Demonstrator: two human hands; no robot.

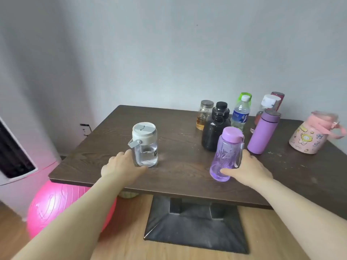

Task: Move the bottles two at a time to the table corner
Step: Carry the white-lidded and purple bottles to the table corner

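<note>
A clear bottle with a white lid and grey handle stands left of middle on the dark wooden table. My left hand wraps its lower left side. A translucent purple bottle with a lilac cap stands near the front edge, tilted slightly right, and my right hand grips its lower right side. Behind it stand a black bottle, a small glass jar, a blue-label water bottle, a purple flask and a white-capped bottle.
A pink cartoon jug sits at the far right of the table. A dark red cup and a green bottle peek out at the back. A pink exercise ball lies on the floor at the left, beside a white appliance.
</note>
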